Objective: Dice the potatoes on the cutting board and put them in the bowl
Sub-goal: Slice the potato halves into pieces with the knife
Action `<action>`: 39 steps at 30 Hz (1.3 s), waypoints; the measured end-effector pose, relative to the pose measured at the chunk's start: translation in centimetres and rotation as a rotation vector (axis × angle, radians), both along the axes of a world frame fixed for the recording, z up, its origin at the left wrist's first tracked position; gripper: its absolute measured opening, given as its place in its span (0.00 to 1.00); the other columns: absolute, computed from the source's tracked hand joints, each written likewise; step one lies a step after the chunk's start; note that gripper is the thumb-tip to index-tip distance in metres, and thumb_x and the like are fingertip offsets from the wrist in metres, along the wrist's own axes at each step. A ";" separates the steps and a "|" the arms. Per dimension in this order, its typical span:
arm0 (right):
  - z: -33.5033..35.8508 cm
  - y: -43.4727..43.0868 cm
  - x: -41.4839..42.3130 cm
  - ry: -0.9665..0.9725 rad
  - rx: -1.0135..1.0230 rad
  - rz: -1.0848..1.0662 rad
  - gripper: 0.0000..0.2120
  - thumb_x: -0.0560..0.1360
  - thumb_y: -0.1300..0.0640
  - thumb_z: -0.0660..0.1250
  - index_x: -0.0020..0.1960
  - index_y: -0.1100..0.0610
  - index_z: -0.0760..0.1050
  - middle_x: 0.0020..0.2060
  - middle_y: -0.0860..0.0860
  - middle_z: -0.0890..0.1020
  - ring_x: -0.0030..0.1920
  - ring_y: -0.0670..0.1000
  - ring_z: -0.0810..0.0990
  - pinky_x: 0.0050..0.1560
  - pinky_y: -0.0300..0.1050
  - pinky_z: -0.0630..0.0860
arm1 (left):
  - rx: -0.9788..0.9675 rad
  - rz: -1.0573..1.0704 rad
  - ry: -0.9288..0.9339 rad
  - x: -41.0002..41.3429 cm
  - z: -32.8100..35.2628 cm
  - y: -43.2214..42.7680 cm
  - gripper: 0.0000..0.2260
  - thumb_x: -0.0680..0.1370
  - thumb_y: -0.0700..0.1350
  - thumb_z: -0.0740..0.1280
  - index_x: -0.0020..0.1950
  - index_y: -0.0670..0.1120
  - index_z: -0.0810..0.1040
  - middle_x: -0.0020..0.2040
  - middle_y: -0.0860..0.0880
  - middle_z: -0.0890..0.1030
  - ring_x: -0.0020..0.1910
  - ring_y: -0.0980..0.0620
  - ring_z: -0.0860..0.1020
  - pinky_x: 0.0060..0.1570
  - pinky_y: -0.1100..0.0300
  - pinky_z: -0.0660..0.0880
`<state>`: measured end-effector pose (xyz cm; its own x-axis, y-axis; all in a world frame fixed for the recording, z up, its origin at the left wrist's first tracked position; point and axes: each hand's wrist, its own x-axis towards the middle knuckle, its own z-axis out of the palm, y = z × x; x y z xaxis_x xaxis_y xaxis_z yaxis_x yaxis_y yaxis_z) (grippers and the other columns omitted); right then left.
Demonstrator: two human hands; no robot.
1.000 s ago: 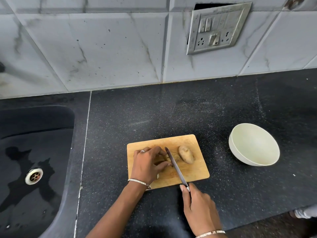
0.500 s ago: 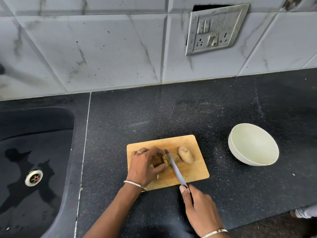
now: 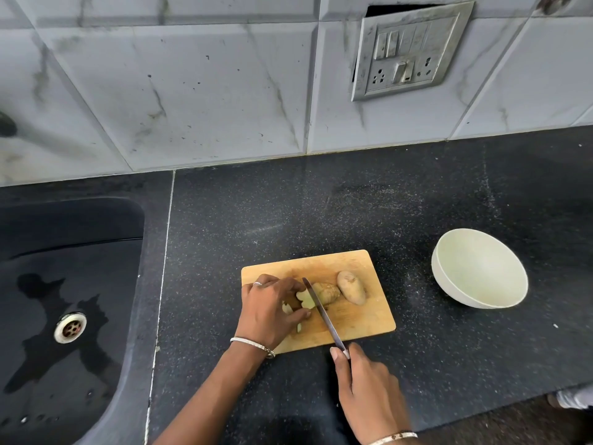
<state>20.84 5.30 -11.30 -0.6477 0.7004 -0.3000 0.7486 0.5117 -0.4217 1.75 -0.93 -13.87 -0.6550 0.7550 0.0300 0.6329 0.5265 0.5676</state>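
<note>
While the right hand point(image 3: 365, 390) grips the one knife point(image 3: 322, 313), its blade across the cut potato point(image 3: 327, 292), the left hand point(image 3: 272, 311) pinches the sliced end just left of the blade. A second, whole potato point(image 3: 351, 287) lies beside it on the single cutting board point(image 3: 359, 322); one bowl point(image 3: 475, 264) stands well apart.

**Both hands down and gripping**

My left hand point(image 3: 268, 311) is palm-down, fingers curled over the cut potato point(image 3: 304, 299), thumb tucked in beneath, bangle on the wrist. My right hand point(image 3: 365, 390) sits closer to me, wrapped round the knife point(image 3: 322, 314), thumb and forefinger reaching forward. Both forearms angle in from below.
</note>
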 end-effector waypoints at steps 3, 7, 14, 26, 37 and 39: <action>-0.1 -0.4 -0.4 -0.042 -0.002 0.013 0.17 0.80 0.37 0.43 0.47 0.47 0.61 0.40 0.48 0.78 0.47 0.55 0.81 0.38 0.49 0.70 | 0.008 0.024 -0.016 0.1 0.0 0.2 0.14 0.68 0.58 0.74 0.51 0.59 0.79 0.40 0.64 0.81 0.55 0.59 0.71 0.52 0.56 0.60; -0.3 -0.6 -0.5 -0.084 0.025 0.032 0.18 0.80 0.37 0.43 0.51 0.48 0.64 0.44 0.49 0.81 0.48 0.56 0.81 0.38 0.48 0.70 | 0.029 0.028 -0.056 0.0 -0.5 0.2 0.11 0.66 0.56 0.76 0.45 0.58 0.82 0.38 0.62 0.81 0.50 0.59 0.76 0.55 0.50 0.70; -0.2 -0.9 -1.6 -0.131 0.044 0.037 0.18 0.82 0.41 0.44 0.59 0.49 0.66 0.48 0.49 0.81 0.51 0.54 0.82 0.39 0.45 0.69 | 0.100 0.032 -0.117 -0.1 -0.8 0.4 0.10 0.64 0.52 0.79 0.40 0.55 0.82 0.35 0.61 0.81 0.40 0.62 0.78 0.47 0.52 0.77; -0.5 -0.2 -2.7 -0.163 0.021 0.017 0.18 0.82 0.43 0.47 0.60 0.51 0.69 0.50 0.51 0.81 0.53 0.57 0.81 0.41 0.47 0.70 | 0.129 0.030 -0.131 0.1 -0.7 0.2 0.08 0.65 0.50 0.79 0.39 0.53 0.82 0.35 0.60 0.81 0.41 0.63 0.76 0.45 0.57 0.76; -0.1 -0.5 -2.4 -0.174 0.062 0.061 0.19 0.83 0.43 0.46 0.60 0.52 0.69 0.51 0.52 0.80 0.54 0.58 0.80 0.42 0.49 0.71 | 0.139 0.106 -0.137 0.7 -0.9 0.2 0.09 0.64 0.50 0.79 0.38 0.54 0.80 0.36 0.61 0.81 0.41 0.60 0.78 0.47 0.52 0.76; 0.1 -0.8 -1.3 -0.190 0.060 0.057 0.19 0.82 0.42 0.46 0.58 0.52 0.68 0.51 0.51 0.81 0.54 0.57 0.80 0.42 0.49 0.71 | 0.144 0.119 -0.164 0.7 -0.9 0.2 0.10 0.64 0.50 0.80 0.38 0.55 0.80 0.37 0.61 0.82 0.42 0.59 0.79 0.47 0.51 0.77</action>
<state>19.55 4.51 -11.23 -0.6223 0.6844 -0.3798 0.7810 0.5752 -0.2432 2.49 -0.74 -14.81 -0.7442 0.6677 0.0171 0.4641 0.4985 0.7322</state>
